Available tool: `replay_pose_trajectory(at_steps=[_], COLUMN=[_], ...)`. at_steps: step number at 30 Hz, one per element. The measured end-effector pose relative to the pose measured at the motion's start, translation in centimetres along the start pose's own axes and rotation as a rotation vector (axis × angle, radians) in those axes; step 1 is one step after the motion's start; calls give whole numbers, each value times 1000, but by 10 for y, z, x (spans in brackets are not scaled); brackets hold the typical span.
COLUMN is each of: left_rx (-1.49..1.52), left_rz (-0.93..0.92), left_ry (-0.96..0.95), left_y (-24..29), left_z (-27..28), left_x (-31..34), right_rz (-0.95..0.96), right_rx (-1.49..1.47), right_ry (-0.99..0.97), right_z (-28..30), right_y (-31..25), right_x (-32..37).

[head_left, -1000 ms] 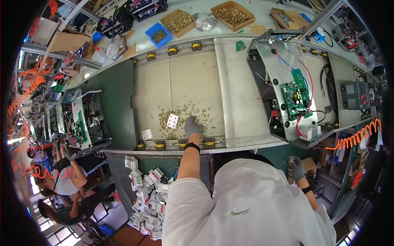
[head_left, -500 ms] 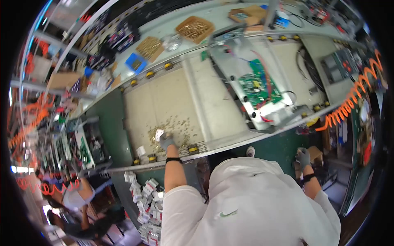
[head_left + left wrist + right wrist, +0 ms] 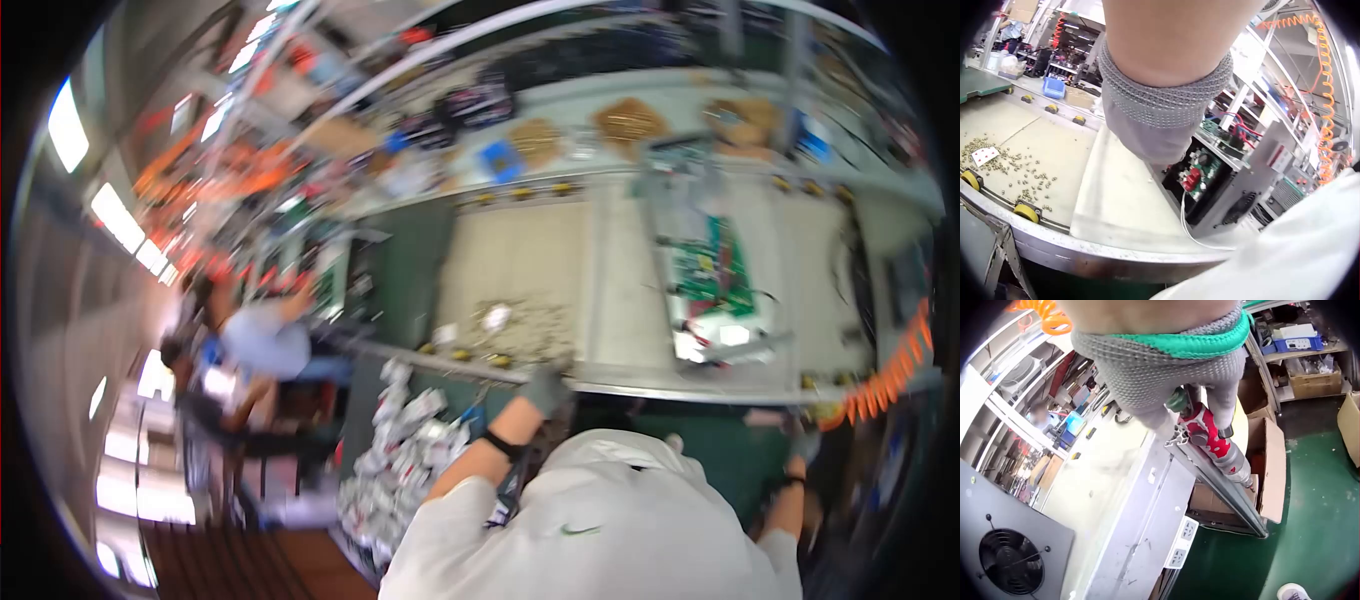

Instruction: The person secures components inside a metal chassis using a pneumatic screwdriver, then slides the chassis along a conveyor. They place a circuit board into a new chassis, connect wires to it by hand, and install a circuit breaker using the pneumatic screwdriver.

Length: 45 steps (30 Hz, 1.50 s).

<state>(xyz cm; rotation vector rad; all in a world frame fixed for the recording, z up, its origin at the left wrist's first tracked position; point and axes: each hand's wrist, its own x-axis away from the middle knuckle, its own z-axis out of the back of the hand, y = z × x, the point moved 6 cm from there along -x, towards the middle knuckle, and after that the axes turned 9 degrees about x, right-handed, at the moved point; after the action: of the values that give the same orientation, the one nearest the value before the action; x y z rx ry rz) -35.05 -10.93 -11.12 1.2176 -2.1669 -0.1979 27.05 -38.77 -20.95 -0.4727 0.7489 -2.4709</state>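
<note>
Right hand: had its gloved fingers wrapped round a red power screwdriver.
Screwdriver spot: was just beside a metal bar at the edge of the worktop, tip downward.
Left hand: was gloved, near the worktop's front edge; its fingers were blurred or hidden, so its grip could not be told.
Small brass parts: lay scattered around a playing card.
Circuit board: sat right of the brass parts.
</note>
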Motion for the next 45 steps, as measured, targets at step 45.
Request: replay_pose_trajectory(at_steps=[45], left_rx=[-1118], left_rz=[-107], left_ry=[-841], left_y=[-160], left_z=[-301], left_x=[118], right_rz=[370], right_rx=[-748], right_ry=[-1161], right_z=[91], right_y=[-319], right_x=[228])
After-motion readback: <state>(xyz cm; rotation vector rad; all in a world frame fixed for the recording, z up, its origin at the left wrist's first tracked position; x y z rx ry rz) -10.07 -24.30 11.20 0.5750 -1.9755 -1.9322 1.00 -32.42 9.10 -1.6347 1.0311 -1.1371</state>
